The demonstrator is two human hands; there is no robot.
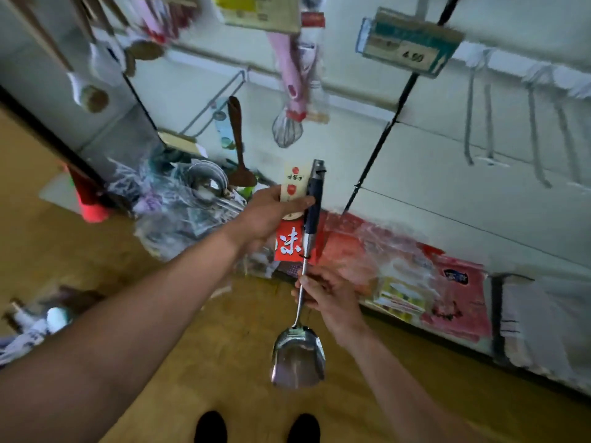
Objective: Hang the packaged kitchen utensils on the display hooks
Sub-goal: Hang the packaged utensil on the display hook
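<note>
A steel spatula [299, 356] with a dark blue handle and a red and cream label card [289, 243] stands upright in front of me, blade down. My left hand [271, 212] grips the card and the handle near the top. My right hand [329, 292] pinches the thin metal shaft lower down. Bare display hooks [479, 123] stick out of the white wall panel at the upper right. A black hook arm [388, 129] with a price tag [406, 43] reaches out above the spatula.
A pink-handled whisk [287, 123] and a dark wooden spoon [238, 145] hang on the panel. A pile of wrapped utensils and steel ladles [192, 203] lies on the floor at the left. Red packages [415, 282] lean along the panel's base.
</note>
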